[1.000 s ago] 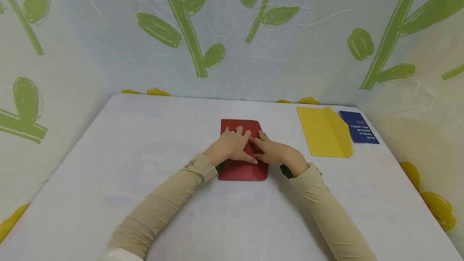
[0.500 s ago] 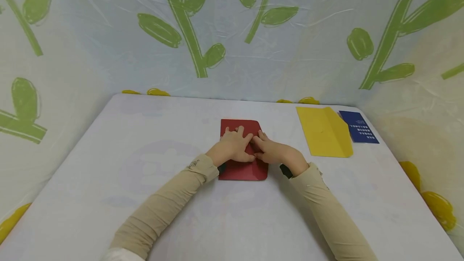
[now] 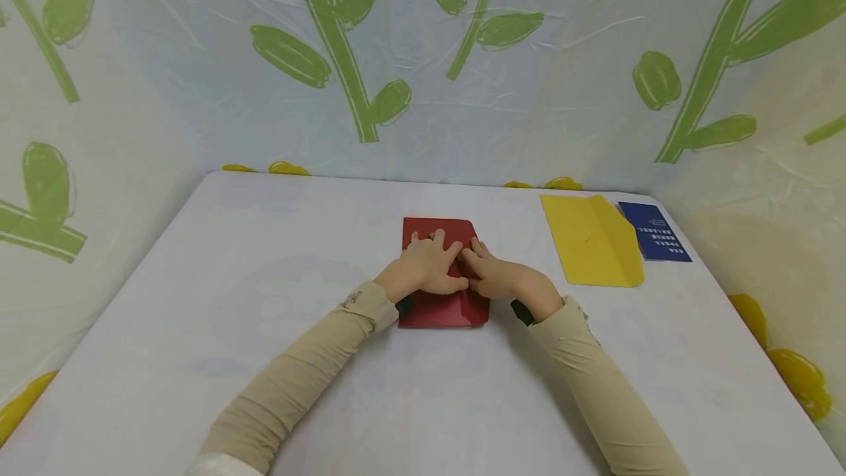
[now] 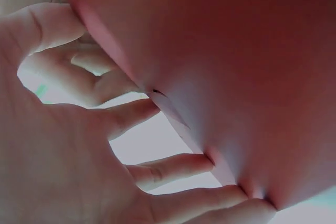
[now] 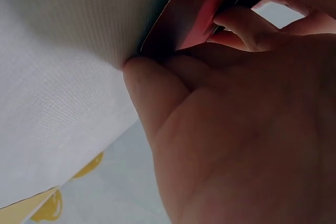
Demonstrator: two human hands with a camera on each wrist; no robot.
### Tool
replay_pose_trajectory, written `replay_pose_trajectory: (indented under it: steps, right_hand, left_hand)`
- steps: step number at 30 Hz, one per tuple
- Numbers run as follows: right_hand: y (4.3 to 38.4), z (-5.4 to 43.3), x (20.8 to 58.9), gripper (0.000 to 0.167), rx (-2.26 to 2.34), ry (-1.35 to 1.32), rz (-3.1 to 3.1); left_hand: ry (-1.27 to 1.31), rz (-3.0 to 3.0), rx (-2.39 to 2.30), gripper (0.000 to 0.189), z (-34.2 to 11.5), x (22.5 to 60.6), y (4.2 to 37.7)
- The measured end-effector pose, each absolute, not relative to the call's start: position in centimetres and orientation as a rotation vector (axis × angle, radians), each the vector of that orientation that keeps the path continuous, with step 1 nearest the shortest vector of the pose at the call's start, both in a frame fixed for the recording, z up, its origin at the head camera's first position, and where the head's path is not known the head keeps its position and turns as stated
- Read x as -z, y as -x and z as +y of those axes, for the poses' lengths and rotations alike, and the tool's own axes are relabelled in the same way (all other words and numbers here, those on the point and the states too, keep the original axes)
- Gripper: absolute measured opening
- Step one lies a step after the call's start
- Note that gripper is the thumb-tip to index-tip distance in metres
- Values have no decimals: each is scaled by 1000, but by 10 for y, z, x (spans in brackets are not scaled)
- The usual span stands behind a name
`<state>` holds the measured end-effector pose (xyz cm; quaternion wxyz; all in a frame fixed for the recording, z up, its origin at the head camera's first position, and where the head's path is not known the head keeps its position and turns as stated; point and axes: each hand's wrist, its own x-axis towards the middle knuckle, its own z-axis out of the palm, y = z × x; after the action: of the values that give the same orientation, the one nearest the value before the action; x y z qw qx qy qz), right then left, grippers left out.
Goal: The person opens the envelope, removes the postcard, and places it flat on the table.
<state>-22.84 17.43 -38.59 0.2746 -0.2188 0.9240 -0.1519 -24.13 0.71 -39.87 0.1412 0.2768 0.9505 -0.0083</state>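
Note:
A red envelope lies near the middle of the table, under both hands. My left hand rests on it with the fingers spread. In the left wrist view its fingertips press along the edge of a red paper panel, which dents under them. My right hand is at the envelope's right side, fingers bent round the flap edge. The right wrist view shows its thumb against the red paper, other fingers partly hidden and one fingertip down at the table. The two hands nearly meet in the head view.
A yellow envelope with its flap unfolded lies at the back right of the white table. A dark blue card with white lettering is partly beneath its edge. Patterned hangings rise behind and beside the table.
My left thumb has drawn in and back slightly over the envelope, ending close to the right hand. The red paper below the hands shows a sharper crease. The right hand barely moves.

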Motion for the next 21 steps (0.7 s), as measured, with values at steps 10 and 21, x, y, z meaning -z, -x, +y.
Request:
replay_pose_trajectory:
  steps: [10,21]
  right_hand:
    - [230,176,386,20,456,653,2490]
    - [229,177,386,61,426,602,2473]
  left_hand:
    - [-816,2708,-171,72,-2,392,246]
    - [-824,2677,-304,58,-8,390,247]
